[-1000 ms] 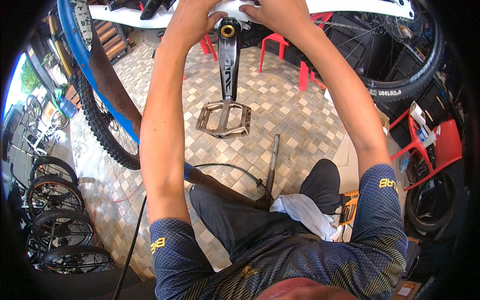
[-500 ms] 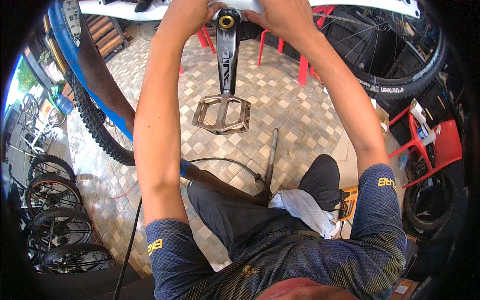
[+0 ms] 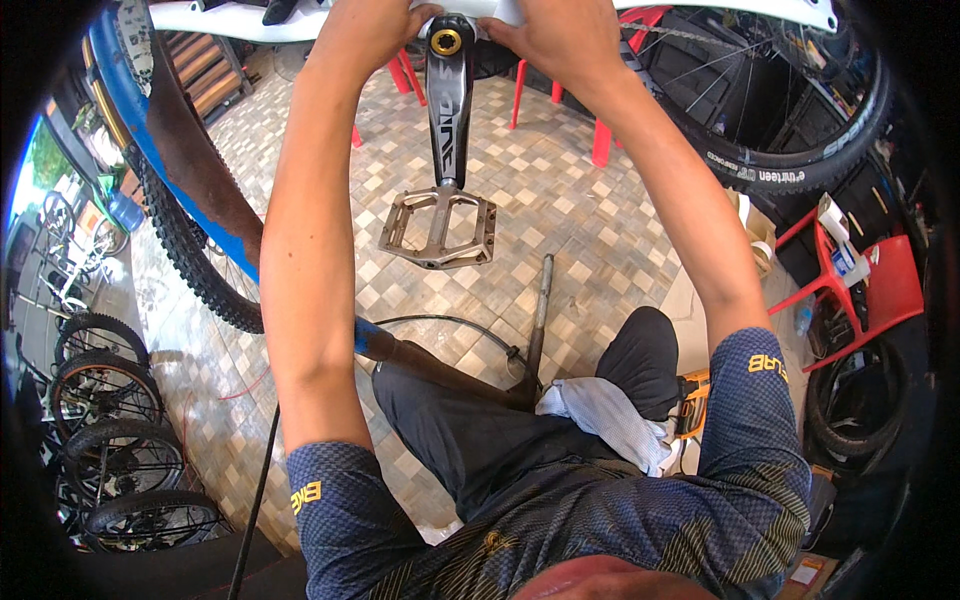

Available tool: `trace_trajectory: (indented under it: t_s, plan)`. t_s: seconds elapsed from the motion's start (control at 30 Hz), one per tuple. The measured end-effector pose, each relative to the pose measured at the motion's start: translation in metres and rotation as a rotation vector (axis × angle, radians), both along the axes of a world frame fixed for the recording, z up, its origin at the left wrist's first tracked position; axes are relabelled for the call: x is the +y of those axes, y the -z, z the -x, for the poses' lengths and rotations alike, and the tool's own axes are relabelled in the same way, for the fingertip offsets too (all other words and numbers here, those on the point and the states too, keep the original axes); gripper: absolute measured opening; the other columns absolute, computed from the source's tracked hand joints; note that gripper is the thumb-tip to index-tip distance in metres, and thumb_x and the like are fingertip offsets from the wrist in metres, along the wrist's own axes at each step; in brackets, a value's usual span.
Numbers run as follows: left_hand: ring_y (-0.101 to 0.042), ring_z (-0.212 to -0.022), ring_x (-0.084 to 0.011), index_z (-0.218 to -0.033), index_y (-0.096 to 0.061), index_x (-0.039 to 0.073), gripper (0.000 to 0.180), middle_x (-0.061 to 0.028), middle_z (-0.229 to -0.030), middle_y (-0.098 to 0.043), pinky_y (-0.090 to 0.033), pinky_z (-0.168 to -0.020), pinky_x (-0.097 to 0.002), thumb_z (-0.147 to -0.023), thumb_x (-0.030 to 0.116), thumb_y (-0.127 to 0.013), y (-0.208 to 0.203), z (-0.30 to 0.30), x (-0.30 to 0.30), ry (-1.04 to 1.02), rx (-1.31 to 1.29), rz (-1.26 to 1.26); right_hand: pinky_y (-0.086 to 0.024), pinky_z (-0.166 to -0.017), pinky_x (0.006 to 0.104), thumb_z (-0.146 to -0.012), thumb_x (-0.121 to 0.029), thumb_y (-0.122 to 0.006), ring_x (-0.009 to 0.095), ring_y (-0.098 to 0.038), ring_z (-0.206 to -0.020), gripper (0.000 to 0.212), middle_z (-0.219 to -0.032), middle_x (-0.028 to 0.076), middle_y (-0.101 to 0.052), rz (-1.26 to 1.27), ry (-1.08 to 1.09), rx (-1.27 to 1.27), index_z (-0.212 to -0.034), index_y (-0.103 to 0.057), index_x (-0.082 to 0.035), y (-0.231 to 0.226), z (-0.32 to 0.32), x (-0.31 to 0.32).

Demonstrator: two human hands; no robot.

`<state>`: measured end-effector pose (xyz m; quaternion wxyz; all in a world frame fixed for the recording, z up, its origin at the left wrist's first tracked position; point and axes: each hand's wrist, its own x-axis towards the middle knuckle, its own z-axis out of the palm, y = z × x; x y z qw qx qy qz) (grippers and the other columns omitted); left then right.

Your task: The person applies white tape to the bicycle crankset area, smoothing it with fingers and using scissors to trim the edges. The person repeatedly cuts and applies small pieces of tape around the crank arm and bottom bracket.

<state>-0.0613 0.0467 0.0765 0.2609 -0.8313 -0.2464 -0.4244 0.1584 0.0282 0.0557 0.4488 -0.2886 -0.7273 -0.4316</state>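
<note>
My left hand [image 3: 378, 28] and my right hand [image 3: 562, 38] grip a white bicycle frame [image 3: 690, 10] on either side of a black crank arm [image 3: 447, 105]. Both thumbs point inward at the crank's top, where a gold-ringed bolt [image 3: 446, 41] sits. The upper picture edge and the frame itself hide most of my fingers. From the crank's lower end hangs a flat, worn metal pedal [image 3: 438, 228], untouched by either hand.
A blue and brown bicycle frame [image 3: 205, 170] with a knobby tyre [image 3: 190, 260] stands left of my arm. A rear wheel [image 3: 780, 175] and red chairs [image 3: 895, 290] are right. A grey cloth [image 3: 610, 415] lies on my lap; parked bicycles [image 3: 125, 440] line the left.
The crank, pedal and both hands sit slightly farther left and higher in the picture. My grip on the white bicycle frame looks the same.
</note>
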Motion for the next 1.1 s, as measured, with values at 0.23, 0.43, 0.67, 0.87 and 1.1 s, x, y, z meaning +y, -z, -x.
trace_trajectory:
  t_s: [0.23,0.43,0.67,0.87,1.1]
  plan:
    - [-0.06,-0.112,-0.0367,-0.114,-0.067,0.009,0.042,-0.0141,-0.111,-0.067,-0.048,-0.1,-0.0451,-0.074,-0.003,-0.072,-0.001,-0.001,-0.002,-0.008,-0.001,0.046,-0.044,-0.089,0.0445,-0.069,-0.024,-0.085,0.031,-0.058,-0.101,0.042,-0.098,0.009,-0.062,0.054,-0.01,-0.002,-0.104,-0.068,-0.008,-0.001,-0.001,-0.003]
    - [-0.06,-0.112,-0.0368,-0.114,-0.067,0.009,0.042,-0.0142,-0.11,-0.067,-0.048,-0.099,-0.0449,-0.074,-0.003,-0.073,0.0,-0.002,-0.003,-0.003,-0.027,0.076,-0.044,-0.09,0.0458,-0.07,-0.026,-0.083,0.033,-0.059,-0.102,0.047,-0.1,0.012,-0.064,0.146,-0.028,-0.014,-0.109,-0.066,-0.007,-0.007,-0.007,-0.009]
    - [-0.059,-0.113,-0.0383,-0.115,-0.067,0.01,0.043,-0.0151,-0.113,-0.067,-0.047,-0.099,-0.0452,-0.075,-0.004,-0.072,0.0,-0.002,-0.006,0.024,-0.034,0.075,-0.044,-0.088,0.0467,-0.075,-0.027,-0.078,0.034,-0.061,-0.101,0.041,-0.101,0.014,-0.067,0.278,-0.011,-0.023,-0.109,-0.068,-0.005,-0.016,-0.008,-0.01]
    - [-0.059,-0.114,-0.0391,-0.115,-0.067,0.01,0.045,-0.0158,-0.113,-0.066,-0.046,-0.1,-0.0457,-0.074,-0.007,-0.066,0.0,-0.002,-0.004,0.015,-0.019,0.077,-0.046,-0.085,0.0483,-0.083,-0.021,-0.069,0.036,-0.062,-0.098,0.028,-0.099,0.016,-0.068,0.262,0.014,-0.054,-0.106,-0.071,-0.005,-0.018,-0.013,-0.004]
    - [-0.058,-0.114,-0.0389,-0.116,-0.066,0.01,0.043,-0.0155,-0.113,-0.065,-0.046,-0.1,-0.0458,-0.075,-0.005,-0.069,0.001,-0.005,-0.003,0.001,-0.023,0.072,-0.055,-0.082,0.047,-0.09,-0.012,-0.06,0.04,-0.068,-0.086,0.02,-0.096,0.021,-0.072,0.393,-0.179,0.071,-0.097,-0.075,-0.001,-0.038,-0.016,0.005]
